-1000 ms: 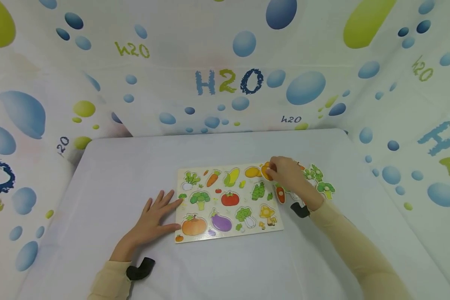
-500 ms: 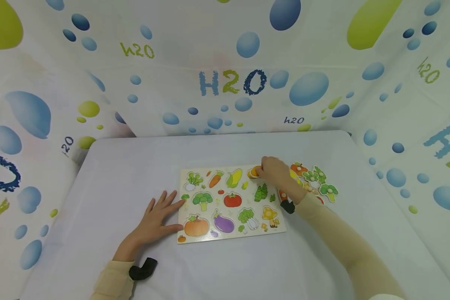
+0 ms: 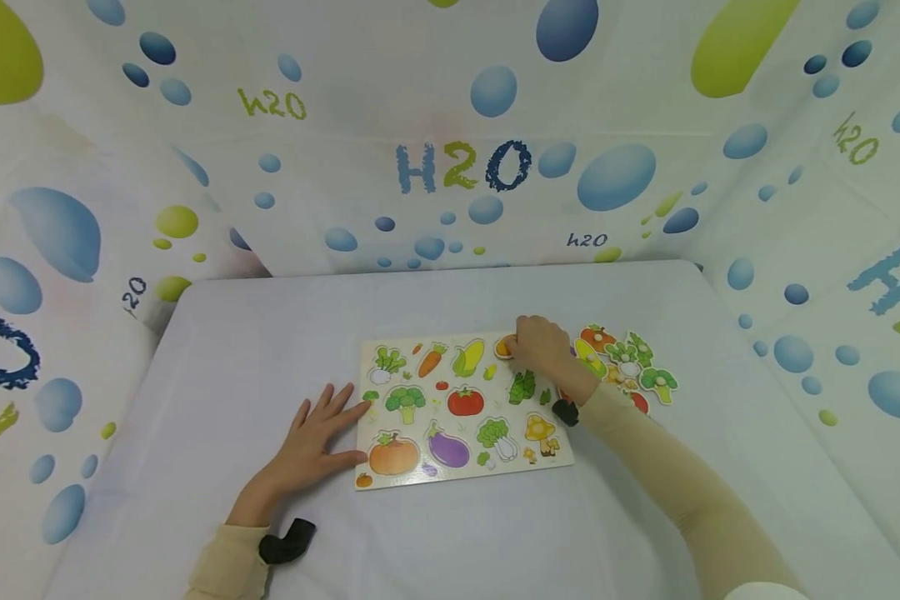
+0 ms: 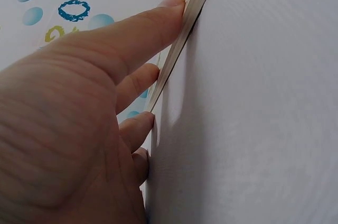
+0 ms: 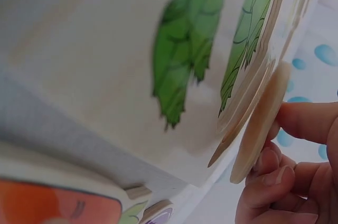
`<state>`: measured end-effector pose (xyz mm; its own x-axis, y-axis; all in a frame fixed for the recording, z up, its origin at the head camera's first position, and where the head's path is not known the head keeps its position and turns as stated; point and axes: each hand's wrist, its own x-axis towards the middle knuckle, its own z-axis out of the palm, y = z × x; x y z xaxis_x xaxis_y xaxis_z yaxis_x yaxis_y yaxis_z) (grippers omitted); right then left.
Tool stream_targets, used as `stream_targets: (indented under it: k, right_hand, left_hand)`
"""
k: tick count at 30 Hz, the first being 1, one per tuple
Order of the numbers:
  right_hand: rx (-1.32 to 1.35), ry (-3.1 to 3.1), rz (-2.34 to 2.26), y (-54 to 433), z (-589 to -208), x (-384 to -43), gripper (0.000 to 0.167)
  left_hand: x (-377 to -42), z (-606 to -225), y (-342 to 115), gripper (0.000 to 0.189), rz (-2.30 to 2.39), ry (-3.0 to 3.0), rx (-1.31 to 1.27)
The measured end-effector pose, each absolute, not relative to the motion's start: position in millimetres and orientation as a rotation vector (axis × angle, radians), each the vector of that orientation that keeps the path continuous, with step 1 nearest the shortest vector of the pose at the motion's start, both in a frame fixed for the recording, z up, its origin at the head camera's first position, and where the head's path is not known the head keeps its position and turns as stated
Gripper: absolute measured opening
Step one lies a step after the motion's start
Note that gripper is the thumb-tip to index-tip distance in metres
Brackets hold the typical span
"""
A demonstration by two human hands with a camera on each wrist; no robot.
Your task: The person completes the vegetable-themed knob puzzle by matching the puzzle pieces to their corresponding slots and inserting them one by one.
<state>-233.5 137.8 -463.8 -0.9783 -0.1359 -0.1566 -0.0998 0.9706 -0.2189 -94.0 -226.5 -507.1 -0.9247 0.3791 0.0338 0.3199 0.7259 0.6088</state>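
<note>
A pale wooden puzzle board printed with vegetables lies on the white-covered table. My left hand has its fingers spread at the board's left side; in the left wrist view the thumb and fingertips touch the board's edge. Over the board's upper right corner, my right hand pinches a flat wooden puzzle piece between thumb and fingers. The piece stands tilted, close over the board by the green asparagus picture. Its printed face is turned away in the right wrist view.
Right of the board lies a pile of vegetable pieces with knobs, among them a broccoli piece, a corn piece and a pumpkin piece. Behind the table hangs a white cloth with blue and green drops.
My right hand has moved left with the orange-yellow puzzle piece, from the board's right corner onto the oval potato picture. My left hand stays at the board's edge.
</note>
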Motion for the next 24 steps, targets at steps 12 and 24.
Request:
stream_targets:
  k: [12,24]
  right_hand:
    - [-0.181,2.930,-0.273,136.4,-466.3,-235.5,0.031]
    - [-0.181,2.915,-0.307,136.5,-463.9,-234.2,0.032]
  left_hand:
    - [-92.5,-504.6,-225.7,0.073,0.993,2.817,0.560]
    - [-93.9,-506.6,-227.2,0.072,0.990,2.825,0.575]
